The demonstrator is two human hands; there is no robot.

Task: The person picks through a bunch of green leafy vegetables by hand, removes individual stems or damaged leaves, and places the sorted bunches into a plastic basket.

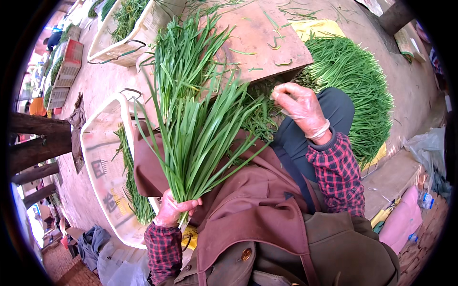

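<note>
My left hand (170, 211), in a thin clear glove, grips a bunch of garlic chives (200, 143) by its pale stem ends above my lap; the green leaves fan out away from me. My right hand (302, 105), gloved alike, is raised over my right knee, apart from the bunch. Its thumb and fingertips are pinched together; a tiny green bit shows by them, too small to tell whether it is held. Beyond the bunch, more chives (182, 46) lie on a low wooden board (250, 43). Loose leaves (263, 119) fill the space between the board and my lap.
A large stack of chives (357, 78) stands on yellow sheeting (318, 28) at right. A white plastic crate (103, 143) with chives is at my left, another crate (136, 39) beyond it. Wooden posts (43, 139) stand at far left. Plastic bags (429, 146) lie at right.
</note>
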